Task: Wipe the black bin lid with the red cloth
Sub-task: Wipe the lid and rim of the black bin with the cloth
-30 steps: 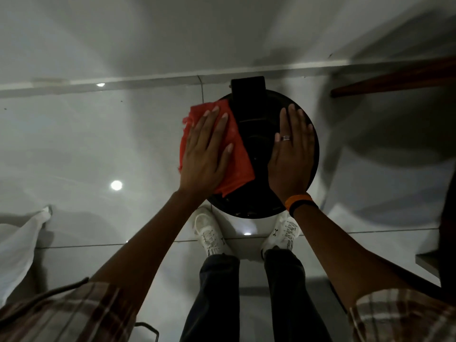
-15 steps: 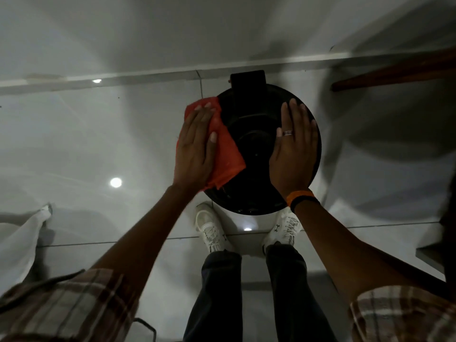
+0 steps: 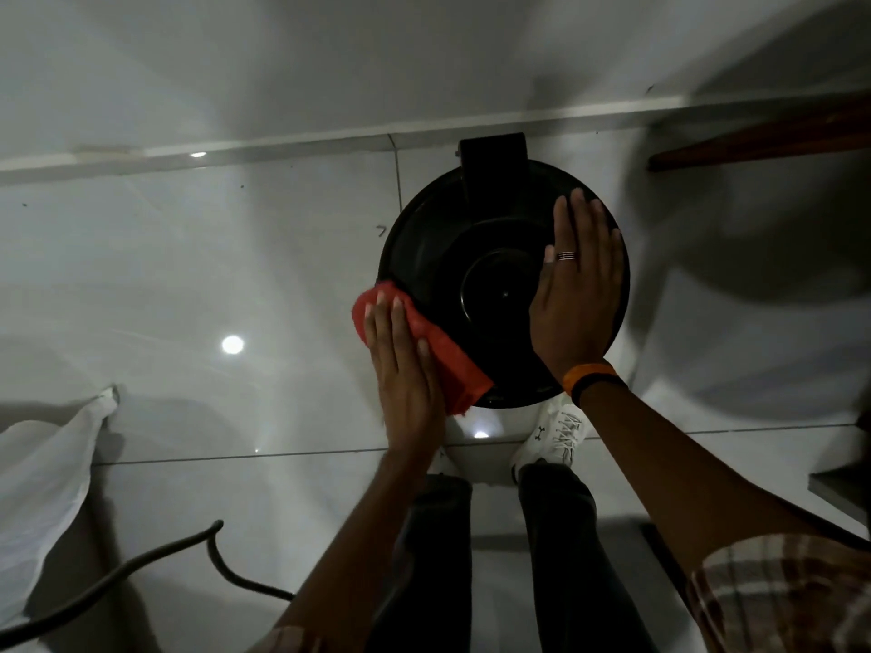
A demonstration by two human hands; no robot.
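Observation:
The round black bin lid (image 3: 452, 256) lies below me, with its hinge block at the far side. A red cloth (image 3: 443, 355) is draped over the lid's near-left rim. My left hand (image 3: 405, 369) presses flat on the cloth, fingers together, at the lid's left edge. My right hand (image 3: 577, 285), wearing a ring and an orange-and-black wristband, rests flat with fingers spread on the right half of the lid. It holds nothing.
Glossy pale floor tiles (image 3: 235, 275) surround the bin, with a white skirting at the back. A white bag (image 3: 42, 473) lies at the left and a dark cable (image 3: 141, 563) runs along the floor near left. A dark wooden bar (image 3: 754, 139) crosses the far right. My white shoe (image 3: 561, 435) stands under the lid.
My left hand has slid the red cloth from the lid's far left, down along the left rim to the near-left edge. My right hand has stayed flat on the lid's right half.

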